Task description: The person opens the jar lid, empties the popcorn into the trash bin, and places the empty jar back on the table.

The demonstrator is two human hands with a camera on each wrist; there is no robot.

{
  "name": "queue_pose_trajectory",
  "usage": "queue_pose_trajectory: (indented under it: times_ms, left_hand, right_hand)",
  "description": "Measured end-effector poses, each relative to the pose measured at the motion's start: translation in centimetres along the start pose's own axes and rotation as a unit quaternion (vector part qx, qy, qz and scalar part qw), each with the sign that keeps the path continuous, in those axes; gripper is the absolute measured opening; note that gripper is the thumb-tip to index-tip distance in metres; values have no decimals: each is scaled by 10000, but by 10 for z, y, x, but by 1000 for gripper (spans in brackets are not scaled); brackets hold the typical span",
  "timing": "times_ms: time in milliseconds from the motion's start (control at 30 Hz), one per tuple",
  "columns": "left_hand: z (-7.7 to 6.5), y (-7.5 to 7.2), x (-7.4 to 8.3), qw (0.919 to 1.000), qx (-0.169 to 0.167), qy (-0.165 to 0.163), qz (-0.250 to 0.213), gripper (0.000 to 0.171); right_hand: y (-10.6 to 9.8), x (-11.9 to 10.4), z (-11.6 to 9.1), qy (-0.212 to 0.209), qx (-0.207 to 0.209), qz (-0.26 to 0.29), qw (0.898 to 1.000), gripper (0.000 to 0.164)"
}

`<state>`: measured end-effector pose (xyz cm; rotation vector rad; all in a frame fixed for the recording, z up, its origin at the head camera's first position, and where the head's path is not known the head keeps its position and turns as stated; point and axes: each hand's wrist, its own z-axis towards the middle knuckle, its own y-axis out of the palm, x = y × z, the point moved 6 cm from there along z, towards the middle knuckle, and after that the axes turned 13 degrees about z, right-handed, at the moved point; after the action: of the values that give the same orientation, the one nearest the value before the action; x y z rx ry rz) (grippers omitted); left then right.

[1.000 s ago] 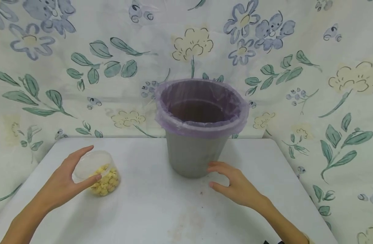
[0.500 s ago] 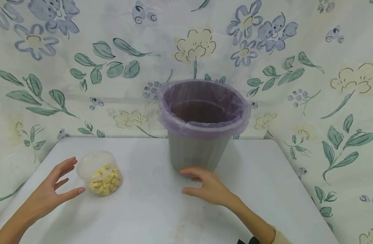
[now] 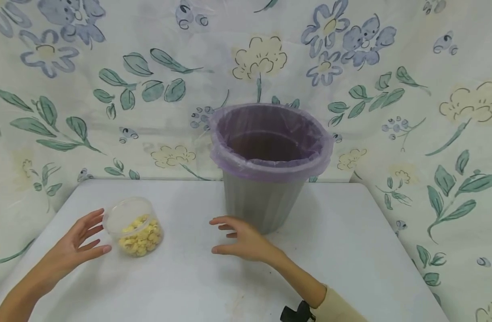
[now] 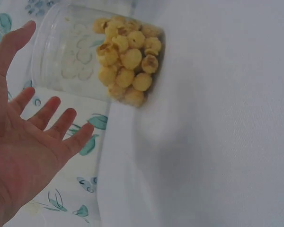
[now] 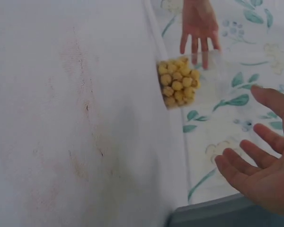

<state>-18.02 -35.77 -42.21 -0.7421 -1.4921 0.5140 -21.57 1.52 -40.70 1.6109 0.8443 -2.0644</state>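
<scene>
Left of the grey bin, an upright clear tub between two bare hands

Fingers of the left hand are spread wide and hold nothing; they lie on the tub's side away from the bin, near its wall, though whether any fingertip touches I cannot tell. Fingers of the right hand also stand wide apart with nothing between them, just in front of the bin's lower left side, pointing toward the tub but well apart from it.

Well to the bin's left and slightly nearer the person, the tub stands on the white surface. Taller than wide, it has its long axis vertical and its rim facing up, with yellow popcorn in the lower part.

Over the bin's rim folds a purple liner. Brownish marks stain the surface in front of the bin; behind it hangs a flowered cloth.
</scene>
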Motion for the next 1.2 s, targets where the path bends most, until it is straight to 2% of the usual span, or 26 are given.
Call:
queue_pose_trajectory:
  times_ms: [133, 333, 533, 833, 1000, 1200]
  left_hand:
    - [2, -1, -4, 10000, -34, 39, -59, 84]
    - [5, 2, -7, 9986, -418, -177, -280, 86]
    - [9, 7, -7, 9960, -733, -301, -419, 89]
    - [19, 12, -8, 9940, -716, -420, -705, 92]
    - [23, 17, -11, 9917, -656, -327, -1060, 93]
    - [26, 21, -12, 9905, -629, -169, -1211, 92]
  right_hand:
    - [9, 6, 14, 96, -39, 250, 9996, 59]
    - [19, 17, 30, 302, -2, 681, 9972, 64]
    - [30, 27, 49, 411, 76, 743, 9964, 66]
    - [58, 33, 83, 426, 148, 731, 9963, 67]
    - [73, 38, 101, 471, 218, 667, 9964, 70]
    - [83, 46, 113, 506, 453, 822, 9943, 71]
